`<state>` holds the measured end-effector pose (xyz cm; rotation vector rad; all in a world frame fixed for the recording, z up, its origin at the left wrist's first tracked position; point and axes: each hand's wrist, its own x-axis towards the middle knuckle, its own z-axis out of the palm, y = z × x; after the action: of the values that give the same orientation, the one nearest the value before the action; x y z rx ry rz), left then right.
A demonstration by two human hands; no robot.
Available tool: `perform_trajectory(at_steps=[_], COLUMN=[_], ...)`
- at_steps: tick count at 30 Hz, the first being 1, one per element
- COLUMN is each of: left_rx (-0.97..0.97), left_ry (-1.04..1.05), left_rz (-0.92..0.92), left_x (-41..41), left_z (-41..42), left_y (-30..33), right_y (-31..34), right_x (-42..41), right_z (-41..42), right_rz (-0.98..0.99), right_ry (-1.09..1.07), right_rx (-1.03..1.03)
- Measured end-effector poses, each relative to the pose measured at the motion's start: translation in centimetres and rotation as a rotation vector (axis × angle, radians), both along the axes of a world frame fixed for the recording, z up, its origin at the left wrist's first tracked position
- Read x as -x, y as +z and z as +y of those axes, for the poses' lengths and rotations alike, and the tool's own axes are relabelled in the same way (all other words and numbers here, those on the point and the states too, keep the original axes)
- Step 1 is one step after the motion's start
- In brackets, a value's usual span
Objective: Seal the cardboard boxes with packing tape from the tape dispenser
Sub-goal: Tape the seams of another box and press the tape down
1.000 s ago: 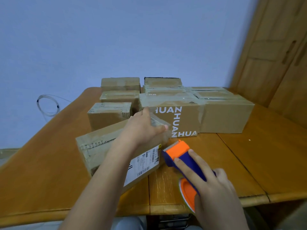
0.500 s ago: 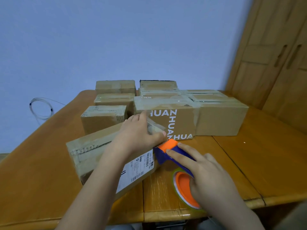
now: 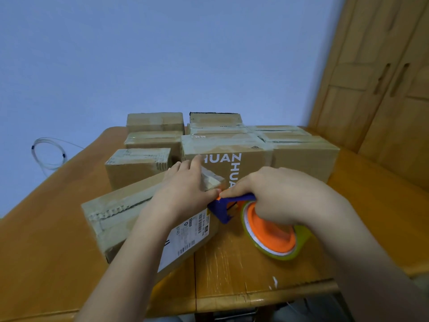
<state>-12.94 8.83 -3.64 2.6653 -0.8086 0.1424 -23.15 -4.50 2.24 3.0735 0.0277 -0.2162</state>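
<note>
A long cardboard box (image 3: 120, 217) with a white shipping label lies at an angle on the wooden table (image 3: 46, 240), in front of me. My left hand (image 3: 185, 191) presses flat on the box's top near its right end, fingers straight. My right hand (image 3: 278, 196) grips the blue and orange tape dispenser (image 3: 267, 228), which holds a roll of clear tape. The dispenser's blue head touches the box's right end, just beside my left thumb.
Several other cardboard boxes stand behind, among them a large one printed HUAN (image 3: 234, 163), another large one (image 3: 304, 156) to its right and smaller ones (image 3: 137, 166) at the left. A coiled cable (image 3: 48, 154) hangs past the table's far left edge. A wooden wardrobe (image 3: 383, 89) rises at the right.
My right hand has brought the dispenser forward and up, so that its head now meets the box's right end. My left hand stays on the box's top.
</note>
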Motion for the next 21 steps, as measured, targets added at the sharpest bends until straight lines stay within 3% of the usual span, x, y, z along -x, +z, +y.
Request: perform_trajectory(at_steps=[14, 17, 21], left_rx=[-0.041, -0.081, -0.104], left_ry=[0.01, 0.015, 0.011], left_rz=[0.02, 0.022, 0.041], left_x=[0.2, 0.5, 0.4], left_z=[0.0, -0.1, 0.1], left_y=[0.0, 0.2, 0.5], right_y=[2.2, 0.4, -2.5], right_x=[-1.9, -1.9, -1.4], right_z=[0.9, 1.6, 0.4], right_rz=[0.056, 0.077, 0.142], right_ry=[0.092, 0.138, 0.102], right_rx=[0.182, 0.303, 0.177])
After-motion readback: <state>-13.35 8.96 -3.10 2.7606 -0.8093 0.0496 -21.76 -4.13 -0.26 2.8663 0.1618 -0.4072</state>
